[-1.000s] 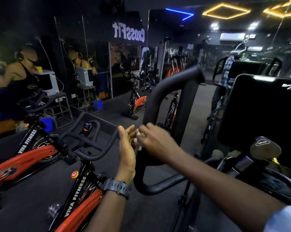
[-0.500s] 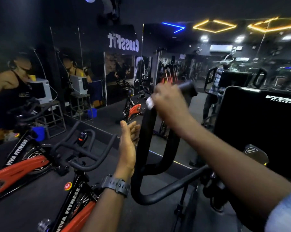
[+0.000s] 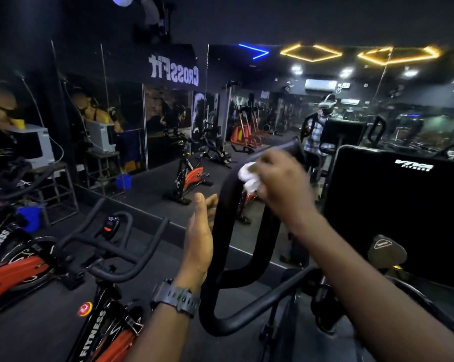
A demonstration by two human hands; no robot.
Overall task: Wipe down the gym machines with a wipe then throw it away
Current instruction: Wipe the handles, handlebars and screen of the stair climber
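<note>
White and crumpled, the wipe point(image 3: 249, 178) sits bunched under your right hand point(image 3: 280, 186), pressed against the upper stretch of the black padded handlebar point(image 3: 226, 212), just below its top end. Your fingers curl over the wipe and pinch it to the bar; that hand is blurred, so how far they wrap round the bar cannot be told.

A second ago both of your hands met low on the bar, near its bend, with the wipe between them. Half a second ago your right hand had carried the wipe up close to the tip. Now it has come a little way back down. That reads as a scrubbing stroke along the grip, so you are in the middle of the wiping, with this bar partly covered and its lower loop probably not gone over since.

Your left hand point(image 3: 199, 239) has let go: it stands beside the bar with fingers straight and relaxed, palm toward the padding, holding nothing. A dark watch point(image 3: 176, 299) sits on that wrist.

Further out, an orange and black spin bike point(image 3: 97, 309) stands to your left and a black console point(image 3: 403, 210) to your right, each a likely next surface. No bin shows, so the throwing away is some way off.
</note>
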